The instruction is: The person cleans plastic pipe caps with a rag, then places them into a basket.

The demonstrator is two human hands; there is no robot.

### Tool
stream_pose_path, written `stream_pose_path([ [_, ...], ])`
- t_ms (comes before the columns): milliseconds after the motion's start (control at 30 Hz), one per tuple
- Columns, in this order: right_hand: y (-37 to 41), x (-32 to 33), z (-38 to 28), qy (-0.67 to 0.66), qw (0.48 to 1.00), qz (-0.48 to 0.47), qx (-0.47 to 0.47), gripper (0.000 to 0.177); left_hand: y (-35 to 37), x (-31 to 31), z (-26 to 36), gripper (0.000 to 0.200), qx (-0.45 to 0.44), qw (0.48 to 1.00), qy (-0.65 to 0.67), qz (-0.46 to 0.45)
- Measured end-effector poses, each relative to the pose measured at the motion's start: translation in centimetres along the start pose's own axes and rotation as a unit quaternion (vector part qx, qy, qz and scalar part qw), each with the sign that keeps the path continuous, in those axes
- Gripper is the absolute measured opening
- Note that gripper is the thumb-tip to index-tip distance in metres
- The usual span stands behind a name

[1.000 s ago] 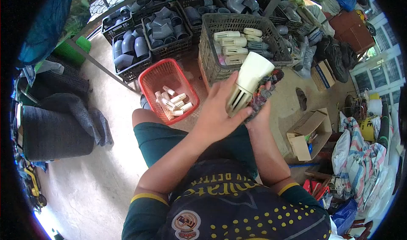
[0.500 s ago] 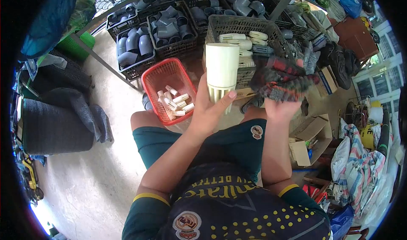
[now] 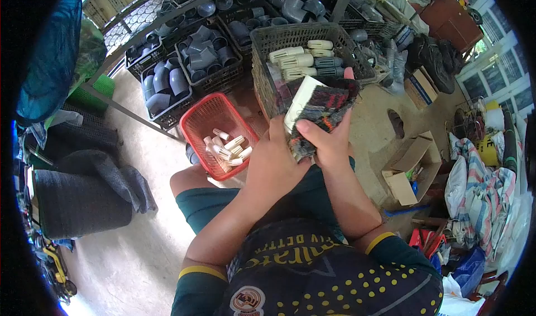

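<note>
A cream-white plastic pipe fitting point(image 3: 300, 102) is tilted in front of me, partly covered by a dark plaid cloth point(image 3: 330, 105). My left hand point(image 3: 274, 162) is closed around the fitting's lower end. With my right hand point(image 3: 333, 141) I grip the cloth and press it against the fitting's side, thumb on top. The fitting's slotted end, seen earlier, is hidden by cloth and fingers. Just left of my hands stands a red plastic basket point(image 3: 188, 143) with several small white slotted fittings point(image 3: 225, 150) in it. Beyond my hands, larger cream slotted fittings point(image 3: 297, 60) lie in a dark crate point(image 3: 268, 31).
Black crates of grey pipe elbows point(image 3: 204, 48) stand at the back under a metal frame point(image 3: 134, 110). To the right are an open cardboard box point(image 3: 416, 168) and striped sacks point(image 3: 474, 187). A roll of dark mesh point(image 3: 84, 201) is on the left.
The plaid cloth has come in from the right and now lies against the fitting. The fitting has gone from upright to tilted, and my hands have met. My view has shifted slightly.
</note>
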State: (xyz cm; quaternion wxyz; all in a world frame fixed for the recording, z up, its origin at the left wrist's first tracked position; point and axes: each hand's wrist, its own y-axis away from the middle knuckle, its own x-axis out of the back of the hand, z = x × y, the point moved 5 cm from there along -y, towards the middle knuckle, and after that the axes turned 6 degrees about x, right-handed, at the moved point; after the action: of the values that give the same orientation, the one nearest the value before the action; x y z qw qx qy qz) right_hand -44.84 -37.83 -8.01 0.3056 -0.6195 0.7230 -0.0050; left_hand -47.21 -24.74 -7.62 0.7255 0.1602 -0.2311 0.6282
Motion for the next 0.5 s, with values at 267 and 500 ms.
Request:
stream_pose_path([
  [267, -0.7, 0.8, 0.3, -0.323, 0.929, -0.178, -0.025, 0.122, 1.0, -1.9, -0.2, 0.054, 0.047, 0.898, 0.324, -0.293],
  [500, 0.2, 1.6, 2.5, -0.443, 0.841, -0.273, -0.147, 0.132, 4.1, -6.1, -1.6, 0.053, 0.130, 0.572, 0.624, -0.517],
])
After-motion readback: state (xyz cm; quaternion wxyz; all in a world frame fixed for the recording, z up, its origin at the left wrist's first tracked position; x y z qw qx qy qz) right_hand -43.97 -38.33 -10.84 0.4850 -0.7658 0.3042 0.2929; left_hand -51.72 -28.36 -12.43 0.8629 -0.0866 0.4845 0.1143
